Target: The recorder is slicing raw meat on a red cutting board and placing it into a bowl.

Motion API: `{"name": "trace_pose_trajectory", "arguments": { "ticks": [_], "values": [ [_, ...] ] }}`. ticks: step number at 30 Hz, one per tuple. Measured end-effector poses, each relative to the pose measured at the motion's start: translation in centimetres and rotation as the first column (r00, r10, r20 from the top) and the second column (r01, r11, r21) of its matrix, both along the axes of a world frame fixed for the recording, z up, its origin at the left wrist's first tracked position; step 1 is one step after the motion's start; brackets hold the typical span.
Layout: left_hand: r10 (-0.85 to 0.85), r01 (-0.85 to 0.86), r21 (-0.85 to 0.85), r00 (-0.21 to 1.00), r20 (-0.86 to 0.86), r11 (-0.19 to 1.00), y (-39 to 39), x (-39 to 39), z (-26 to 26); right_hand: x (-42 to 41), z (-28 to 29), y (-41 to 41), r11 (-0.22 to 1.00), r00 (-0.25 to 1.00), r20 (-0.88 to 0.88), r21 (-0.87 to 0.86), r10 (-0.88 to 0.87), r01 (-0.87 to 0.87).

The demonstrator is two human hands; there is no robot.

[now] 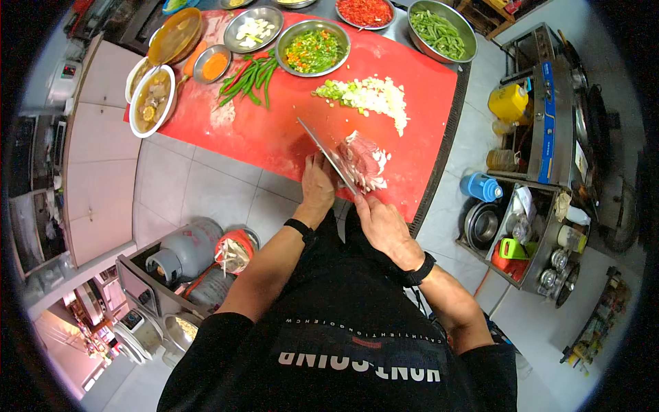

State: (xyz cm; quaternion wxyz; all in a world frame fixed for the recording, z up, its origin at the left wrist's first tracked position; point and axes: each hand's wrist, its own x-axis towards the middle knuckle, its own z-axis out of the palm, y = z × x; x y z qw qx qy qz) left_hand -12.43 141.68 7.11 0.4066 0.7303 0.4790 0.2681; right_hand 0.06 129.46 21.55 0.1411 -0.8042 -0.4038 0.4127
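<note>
My right hand (pixel 383 221) grips the handle of a kitchen knife (pixel 326 152), whose blade slants up and left over the red cutting board (pixel 247 149). Raw meat (pixel 362 157), pink with white fat and partly in slices, lies just right of the blade. On the blade's other side is my left hand (pixel 318 183), fingers bent and close to the steel. What lies under those fingers is hidden. Chopped scallion (pixel 378 98) is spread on the board beyond the meat. Whole green and red chillies (pixel 250 78) lie farther left.
Along the board's far side stand a metal bowl of chopped peppers (pixel 315 49), a plate of garlic (pixel 253 30), red chopped chilli (pixel 365 11) and a bowl of green strips (pixel 443 33). Soup bowls (pixel 153 100) sit at the left edge. Gas cylinders (pixel 193 247) stand at lower left.
</note>
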Motion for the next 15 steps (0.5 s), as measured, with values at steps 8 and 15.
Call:
{"name": "trace_pose_trajectory", "arguments": {
  "ticks": [8,15],
  "values": [
    [-0.057,0.052,0.120,0.997,0.043,0.991,0.0,0.1,0.2,0.5,2.2,-2.7,0.999,0.998,-0.064,-0.051,0.010,-0.013],
    [-0.131,0.175,0.281,0.977,-0.168,0.944,0.2,-0.4,-0.8,0.3,0.5,-2.6,0.997,0.993,-0.114,-0.069,0.011,-0.019]
  ]
}}
